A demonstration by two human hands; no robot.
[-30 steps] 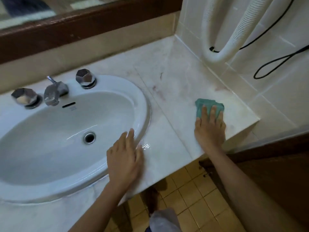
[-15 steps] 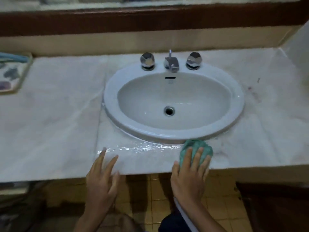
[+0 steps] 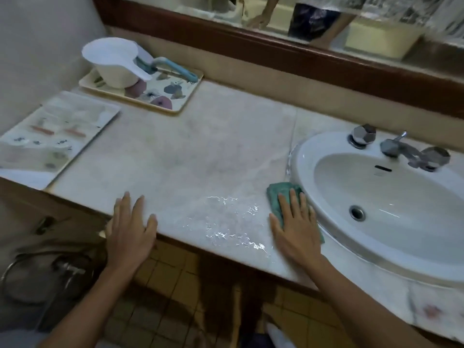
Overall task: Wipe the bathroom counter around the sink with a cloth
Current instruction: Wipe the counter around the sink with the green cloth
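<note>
1. Fingers [image 3: 292, 200] of right hand [image 3: 297, 232] lie straight and slightly spread, pressed flat on teal cloth [image 3: 275, 194]. It's a flat press, not a grip; thumb is out to the side on the stone.
2. Cloth sits bunched on marble counter [image 3: 200, 151], hard against the left rim of the sink [image 3: 301, 159]. Part of it is under the palm, w/ the far end poking out past the fingertips.
3. Handling (my read): cloth is soft, light and limp, prob damp, so it'll fold and slip out from under a loose palm. Best to keep the palm over its middle w/ fingers spread to pin the edges. For tight work along the rim, bunch it and pinch it at the fingertips.
4. Wet patch [image 3: 231, 222] glints on the counter just left of the cloth, near the front edge. Stone there looks slick, so the cloth should glide easily but a hand could skid.
5. Left hand [image 3: 128, 232] is flat on the counter's front edge, well apart from the cloth, fingers straight and apart, holding nothing. Looks like bracing.
6. Sink is glazed white, hard and smooth. Two faceted tap knobs [image 3: 364, 135] flank the spout [image 3: 396, 149] at the back.
7. Far left corner: floral tray [image 3: 187, 95] carrying a white dipper [image 3: 113, 64] and a blue-handled brush [image 3: 175, 69]. Nearer, a flat printed sheet [image 3: 50, 136] overhangs the counter's left end.
8. Writing: no brand or label readable anywhere. Marks on the sheet are too blurred, and the small mark under the sink's overflow slot is too small to read.
</note>
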